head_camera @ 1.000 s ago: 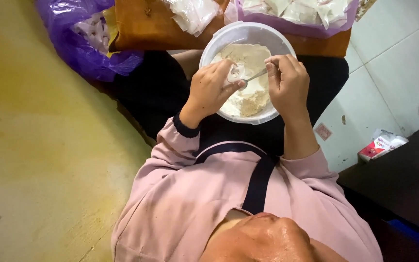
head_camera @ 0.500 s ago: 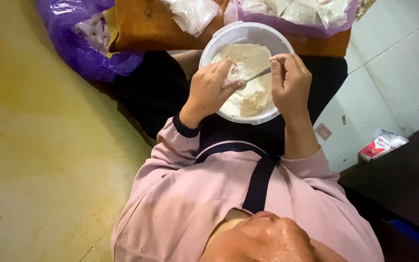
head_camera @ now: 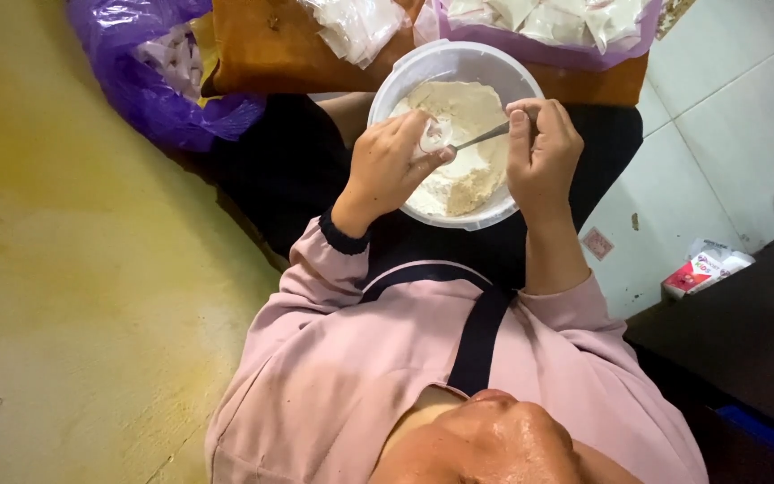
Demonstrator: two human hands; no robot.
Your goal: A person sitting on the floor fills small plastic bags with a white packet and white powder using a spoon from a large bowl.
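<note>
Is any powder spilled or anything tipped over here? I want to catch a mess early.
Nothing stands out. The powder sits inside the white bowl, upright on the lap; left hand holds a small bag, right hand a spoon.

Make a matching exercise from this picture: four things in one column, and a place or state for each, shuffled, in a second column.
1. spoon
2. white bowl
3. purple bag
4. small clear bag

a. lying on the floor, upper left
b. pinched in the left hand
c. on the lap, holding pale powder
d. held in the right hand

Pairs: 1-d, 2-c, 3-a, 4-b
</note>
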